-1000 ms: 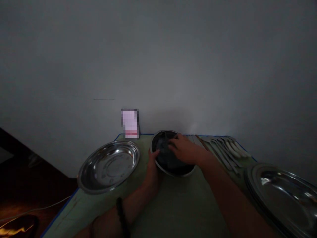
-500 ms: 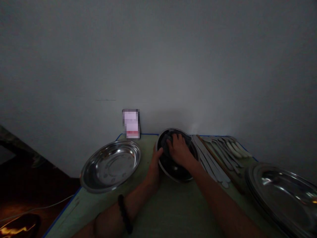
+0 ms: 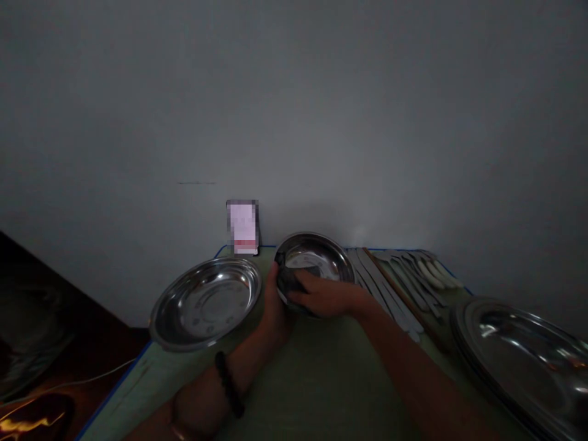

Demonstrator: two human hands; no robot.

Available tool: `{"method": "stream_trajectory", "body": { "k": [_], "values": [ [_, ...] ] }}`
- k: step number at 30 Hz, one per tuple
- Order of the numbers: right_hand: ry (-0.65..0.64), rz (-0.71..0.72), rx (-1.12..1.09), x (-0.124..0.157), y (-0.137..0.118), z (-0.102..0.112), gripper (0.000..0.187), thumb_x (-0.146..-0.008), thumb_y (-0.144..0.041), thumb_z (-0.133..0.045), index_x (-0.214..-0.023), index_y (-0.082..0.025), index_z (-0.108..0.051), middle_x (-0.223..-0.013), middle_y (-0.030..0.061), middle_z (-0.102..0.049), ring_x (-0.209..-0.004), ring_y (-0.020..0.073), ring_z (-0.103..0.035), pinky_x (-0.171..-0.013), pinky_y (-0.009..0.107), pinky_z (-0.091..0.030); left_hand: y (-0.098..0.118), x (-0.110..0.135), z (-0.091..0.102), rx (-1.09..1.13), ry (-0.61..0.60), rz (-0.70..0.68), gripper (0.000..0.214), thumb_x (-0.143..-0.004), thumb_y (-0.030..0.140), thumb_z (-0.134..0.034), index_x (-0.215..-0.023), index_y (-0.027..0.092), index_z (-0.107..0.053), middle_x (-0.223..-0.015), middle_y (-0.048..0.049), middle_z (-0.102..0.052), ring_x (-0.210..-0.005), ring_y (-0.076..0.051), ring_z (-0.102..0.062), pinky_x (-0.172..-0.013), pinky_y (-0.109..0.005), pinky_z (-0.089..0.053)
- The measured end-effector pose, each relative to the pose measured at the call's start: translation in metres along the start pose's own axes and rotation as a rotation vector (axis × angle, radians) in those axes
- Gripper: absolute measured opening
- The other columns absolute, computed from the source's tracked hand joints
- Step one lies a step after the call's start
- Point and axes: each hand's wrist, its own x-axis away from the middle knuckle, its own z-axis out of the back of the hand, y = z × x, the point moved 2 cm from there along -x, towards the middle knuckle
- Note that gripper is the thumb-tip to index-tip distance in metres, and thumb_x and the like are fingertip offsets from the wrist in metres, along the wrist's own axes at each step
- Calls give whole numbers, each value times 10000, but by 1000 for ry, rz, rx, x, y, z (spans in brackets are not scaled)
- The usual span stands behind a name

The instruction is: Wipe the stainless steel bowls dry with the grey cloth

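Note:
A shiny steel bowl (image 3: 328,260) is in front of me near the wall, slightly left of the cutlery. My left hand (image 3: 276,309) grips it by its left side, fingers partly hidden behind and under it. My right hand (image 3: 324,296) reaches across the bowl's near side and presses a dark cloth (image 3: 289,278) against the left rim and inner wall. The cloth bunches under the right fingers, close to the left thumb.
A wide steel basin (image 3: 209,306) stands to the left. Behind it a phone (image 3: 243,228) leans on the wall. To the right lie several flat metal utensils (image 3: 386,294), a brown stick (image 3: 404,300) and white-handled cutlery (image 3: 436,274). Stacked steel plates (image 3: 519,361) sit at the table's right.
The bowl has shifted left and tipped, so its bright inside now shows. My right hand has moved the cloth from the far inner wall down to the near left rim.

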Motion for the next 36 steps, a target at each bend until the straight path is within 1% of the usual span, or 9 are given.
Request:
{"method": "stream_trajectory", "body": {
  "k": [3,5,10,16,21,24,30,33,36],
  "values": [
    [-258,-20,100,12,-6,6,425,-912,-384,-435,-1207,-129,-606,-1233,166,-645,-1064,281,-641,-930,419,-481,0,-3,1,6,30,-82,343,-867,433,-530,-785,169,-733,-713,-39,-751,-914,-238,-713,-928,-330,-514],
    [-268,-41,162,16,-10,6,423,-930,-357,-389,-1173,-123,-644,-1230,182,-648,-1088,310,-635,-953,469,-466,0,-5,3,6,50,-122,316,-863,408,-539,-816,162,-732,-739,-40,-754,-867,-222,-718,-894,-315,-526],
    [-59,-85,265,9,4,-10,290,-804,-164,-533,-1020,-145,-725,-1249,191,-640,-1253,357,-521,-1078,574,-316,0,-9,10,-21,94,-159,298,-815,407,-592,-946,161,-699,-826,-33,-751,-897,-208,-705,-861,-304,-526],
    [125,-143,275,-4,37,-16,453,-902,-230,-403,-1332,-172,-534,-1471,153,-442,-1439,320,-235,-1119,598,-234,-1,-5,8,-45,49,-195,306,-760,375,-658,-1010,201,-688,-1039,-40,-749,-1109,-230,-641,-987,-333,-465],
    [289,-40,233,-16,24,-23,545,-969,-278,-236,-1448,-38,-342,-1545,184,-296,-1473,279,-58,-1179,542,-118,-3,-5,0,39,43,-65,251,-806,372,-581,-903,200,-736,-973,-59,-771,-1151,-260,-622,-1043,-379,-440],
    [252,-14,89,-20,9,-27,545,-976,-265,-222,-1449,-14,-324,-1540,192,-302,-1470,246,-124,-1190,507,-128,-1,-6,-3,66,31,-42,310,-874,384,-503,-908,191,-742,-967,-49,-772,-1138,-223,-631,-1044,-318,-438],
    [63,12,-205,-10,-6,-9,457,-985,-282,-286,-1377,-178,-496,-1433,77,-504,-1329,200,-459,-1129,418,-338,5,2,-3,36,-21,-27,338,-868,488,-543,-889,212,-736,-876,-11,-768,-1073,-215,-659,-968,-286,-501],
    [-41,-10,-202,-1,-6,4,388,-977,-294,-353,-1189,-197,-664,-1264,65,-654,-1167,209,-608,-1047,387,-437,6,2,-2,27,7,-36,327,-845,493,-573,-859,204,-724,-844,0,-760,-1030,-216,-672,-938,-287,-517],
    [-146,-48,-102,7,-9,15,386,-973,-343,-378,-1090,-199,-716,-1187,61,-697,-1101,219,-642,-1006,368,-460,4,-2,0,14,42,-27,380,-832,522,-563,-820,173,-713,-772,-15,-746,-946,-222,-695,-912,-313,-529]
  ]
}}
